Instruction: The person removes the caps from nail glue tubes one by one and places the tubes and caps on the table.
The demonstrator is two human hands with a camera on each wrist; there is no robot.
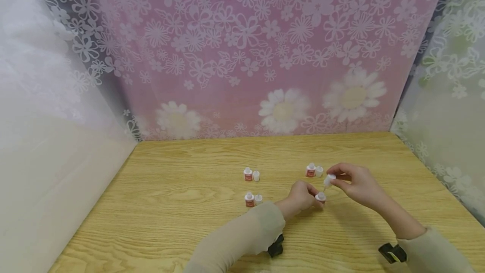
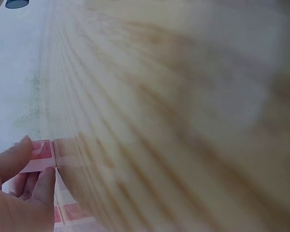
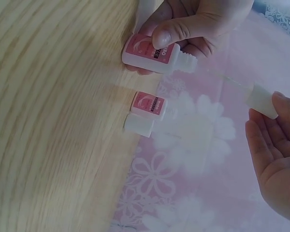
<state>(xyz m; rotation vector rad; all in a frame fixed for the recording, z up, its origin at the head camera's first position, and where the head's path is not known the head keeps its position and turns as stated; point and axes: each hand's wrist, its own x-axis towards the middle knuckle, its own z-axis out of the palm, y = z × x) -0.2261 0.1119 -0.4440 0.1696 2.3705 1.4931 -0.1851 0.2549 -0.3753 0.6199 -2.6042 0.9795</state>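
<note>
My left hand grips a small white glue bottle with a red label, thumb on the label and fingers behind. The bottle stands upright at the tabletop, its threaded neck bare. Above it, my right hand pinches a white cap between thumb and fingertips. A thin brush stem extends from the cap toward the bottle's mouth, its tip just outside the neck in the right wrist view. Just behind stands another uncapped red-labelled bottle, with its own white cap beside it.
Left of my hands, two more open bottles stand one behind the other: a far bottle and a near bottle. Each has a white cap beside it, the far cap and near cap. A flowered pink sheet rises behind the wooden table.
</note>
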